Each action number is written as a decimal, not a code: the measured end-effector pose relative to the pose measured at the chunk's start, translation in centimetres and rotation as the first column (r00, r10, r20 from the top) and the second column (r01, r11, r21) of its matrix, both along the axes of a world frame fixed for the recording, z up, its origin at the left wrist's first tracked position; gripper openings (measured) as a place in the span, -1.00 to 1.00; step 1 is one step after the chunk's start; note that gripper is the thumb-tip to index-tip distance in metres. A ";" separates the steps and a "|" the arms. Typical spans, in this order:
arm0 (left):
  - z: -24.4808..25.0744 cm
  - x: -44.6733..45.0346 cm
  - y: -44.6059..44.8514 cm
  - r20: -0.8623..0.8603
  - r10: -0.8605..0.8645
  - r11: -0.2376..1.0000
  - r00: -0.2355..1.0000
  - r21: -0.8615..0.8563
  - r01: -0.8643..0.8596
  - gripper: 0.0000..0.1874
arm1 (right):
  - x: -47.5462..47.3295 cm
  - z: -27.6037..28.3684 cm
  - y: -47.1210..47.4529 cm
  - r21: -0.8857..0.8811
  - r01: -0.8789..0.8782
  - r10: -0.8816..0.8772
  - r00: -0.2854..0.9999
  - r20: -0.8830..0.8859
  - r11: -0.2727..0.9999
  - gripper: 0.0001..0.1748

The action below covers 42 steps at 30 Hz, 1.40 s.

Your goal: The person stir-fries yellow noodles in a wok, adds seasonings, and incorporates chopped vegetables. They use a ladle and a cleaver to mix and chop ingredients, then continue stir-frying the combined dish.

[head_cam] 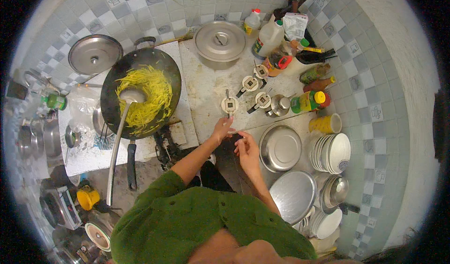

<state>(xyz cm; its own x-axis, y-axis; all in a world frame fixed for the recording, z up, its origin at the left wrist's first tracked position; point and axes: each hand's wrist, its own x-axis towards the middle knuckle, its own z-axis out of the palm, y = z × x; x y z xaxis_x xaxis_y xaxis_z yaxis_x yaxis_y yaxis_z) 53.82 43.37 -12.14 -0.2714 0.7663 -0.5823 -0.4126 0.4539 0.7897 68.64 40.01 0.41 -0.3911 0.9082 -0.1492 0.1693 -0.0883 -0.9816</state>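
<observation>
My left hand (222, 128) is at the counter's front edge, its fingertips at the lower end of a small jar with a square-marked lid (230, 104); whether it grips the jar I cannot tell. To its right my right hand (247, 147) is raised with bent fingers, its fingertips near the left hand. Several similar jars, one of them here (250, 83), stand further back beside a small steel pot (280, 105). On the left, a black wok (141, 58) holds yellow shredded food (154, 88), with a metal ladle (123, 123) resting in it.
A lidded steel pot (220, 42) stands at the back wall. Bottles, including a green one with a yellow cap (306, 101), line the right side. Nearer are a steel basin (280, 148), a round metal tray (293, 197) and stacked white plates (339, 153). The wok's handle (132, 165) juts towards me.
</observation>
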 end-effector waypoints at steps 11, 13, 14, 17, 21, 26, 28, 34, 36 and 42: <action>-1.3 -3.0 -2.8 -0.048 0.049 0.996 0.998 0.074 -0.046 -0.58 | -1.3 -2.9 10.0 0.094 -0.057 0.049 0.996 0.077 0.994 -0.61; 2.4 -3.7 -6.2 -0.118 -0.022 0.996 0.993 0.087 0.032 -0.61 | -4.3 -3.2 11.8 0.031 -0.132 0.130 0.990 0.059 0.991 -0.63; 4.7 -4.3 -8.0 -0.159 -0.044 0.992 0.986 0.108 0.062 -0.61 | -5.9 -3.2 12.1 -0.001 -0.179 0.179 0.983 0.043 0.984 -0.63; 8.4 -5.8 -13.0 -0.239 -0.041 0.980 0.970 0.182 0.086 -0.64 | -8.7 -2.3 12.0 -0.025 -0.584 0.577 0.794 0.190 0.812 -0.64; 11.9 -6.9 -18.9 -0.266 0.054 0.961 0.962 0.274 0.021 -0.68 | -10.3 5.8 6.2 0.101 -0.744 0.729 0.668 0.153 0.661 -0.67; 16.5 -7.5 -23.3 -0.350 0.201 0.951 0.915 0.295 -0.096 -0.82 | -10.4 12.7 1.8 0.306 -0.819 0.786 0.561 0.259 0.485 -0.82; 16.9 -7.8 -24.2 -0.357 0.250 0.936 0.900 0.329 -0.129 -0.84 | -10.9 14.5 0.7 0.427 -0.769 0.739 0.613 0.278 0.477 -0.83; 17.5 -8.9 -26.7 -0.468 0.294 0.932 0.833 0.334 -0.141 -0.81 | -13.7 11.9 -2.7 0.585 -0.624 0.680 0.716 0.160 0.518 -0.84; 17.4 -9.3 -27.1 -0.510 0.322 0.922 0.798 0.359 -0.143 -0.80 | -14.1 10.9 -3.6 0.474 -0.623 0.670 0.737 0.091 0.622 -0.83; 17.9 -10.2 -27.8 -0.450 0.408 0.878 0.794 0.432 -0.207 -0.91 | -15.2 10.6 -4.7 0.075 -0.566 0.571 0.807 -0.154 0.821 -0.73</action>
<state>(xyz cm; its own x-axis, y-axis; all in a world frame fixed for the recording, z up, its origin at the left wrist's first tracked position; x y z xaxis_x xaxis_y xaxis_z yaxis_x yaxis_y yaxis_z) 43.62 15.62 5.79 -0.7066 0.7076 -0.0017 0.0297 0.0321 0.9990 53.44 35.28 10.96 -0.8551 0.5181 -0.0191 0.0208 -0.0025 -0.9998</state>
